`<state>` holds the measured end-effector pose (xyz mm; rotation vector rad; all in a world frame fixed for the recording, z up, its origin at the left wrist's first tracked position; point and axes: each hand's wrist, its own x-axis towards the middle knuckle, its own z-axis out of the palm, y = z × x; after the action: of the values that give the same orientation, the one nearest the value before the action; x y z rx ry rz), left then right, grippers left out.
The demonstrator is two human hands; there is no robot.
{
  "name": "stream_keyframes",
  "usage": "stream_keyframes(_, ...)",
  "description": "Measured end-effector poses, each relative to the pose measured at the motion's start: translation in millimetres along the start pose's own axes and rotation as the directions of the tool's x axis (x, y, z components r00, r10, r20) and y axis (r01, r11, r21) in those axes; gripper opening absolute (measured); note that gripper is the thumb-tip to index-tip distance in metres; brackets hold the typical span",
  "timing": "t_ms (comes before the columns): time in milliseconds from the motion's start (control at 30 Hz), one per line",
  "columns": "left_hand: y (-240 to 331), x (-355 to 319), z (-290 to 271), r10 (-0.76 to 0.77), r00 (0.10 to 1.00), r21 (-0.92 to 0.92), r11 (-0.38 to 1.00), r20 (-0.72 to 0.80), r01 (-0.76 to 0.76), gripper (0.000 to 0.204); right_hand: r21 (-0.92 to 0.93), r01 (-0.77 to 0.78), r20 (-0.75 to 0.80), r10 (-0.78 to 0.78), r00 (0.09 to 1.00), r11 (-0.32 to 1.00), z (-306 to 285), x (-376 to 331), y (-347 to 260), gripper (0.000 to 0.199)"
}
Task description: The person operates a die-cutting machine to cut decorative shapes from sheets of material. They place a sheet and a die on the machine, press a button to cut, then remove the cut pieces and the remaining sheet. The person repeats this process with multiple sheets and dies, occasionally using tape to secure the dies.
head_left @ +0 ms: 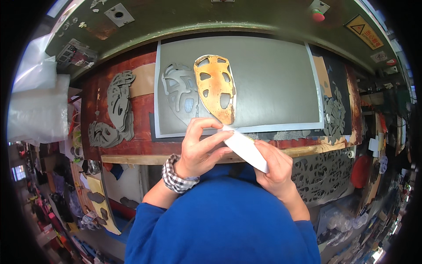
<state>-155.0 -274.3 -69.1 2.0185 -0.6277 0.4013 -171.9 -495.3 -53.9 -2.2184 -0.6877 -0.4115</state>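
Observation:
A slim white piece (246, 150), pointed at its ends and perhaps a folded sheet, is held slantwise in front of my chest. My right hand (276, 167) pinches its lower right part. At its upper left end, the curled fingers of my left hand (200, 147) grip the tip. Just beyond lies a yellow-brown cutting die (214, 86), sole-shaped with several openings, on a grey foam sheet (272, 83). Left of the die, the same sheet has a cut sole-like outline (180, 94) with openings.
Cut grey foam pieces (118, 99) are stacked on the red-brown board at the left. Grey scraps (335, 114) lie at the right. A green machine beam (259, 17) with a red button (318, 16) spans the far side. A perforated grey sheet (323, 176) hangs below the table edge.

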Motion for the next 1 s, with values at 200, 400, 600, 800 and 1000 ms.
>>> stream_keyframes(200,13,-11,7,-0.319,0.947,-0.072,0.945,0.030,0.320,0.036,-0.398,0.102,0.065,-0.083,0.994,0.912,8,-1,1,0.046)
stream_keyframes(400,3,-20,11,-0.620,0.771,-0.403,0.674,0.149,0.620,0.016,-0.412,0.105,0.096,-0.071,0.993,0.905,13,-4,-2,0.045)
stream_keyframes(600,12,-11,1,-0.575,0.792,-0.419,0.680,0.207,0.603,0.014,-0.438,0.122,0.076,-0.099,0.992,0.891,7,-4,-3,0.034)
stream_keyframes(800,27,1,4,-0.561,0.797,-0.521,0.622,0.224,0.585,0.032,-0.513,0.081,0.032,-0.075,0.997,0.855,5,-4,-3,0.028)
stream_keyframes(1000,21,15,6,-0.535,0.743,-0.301,0.689,0.401,0.659,0.039,-0.555,0.082,0.048,-0.067,0.997,0.828,5,-6,-3,0.029)
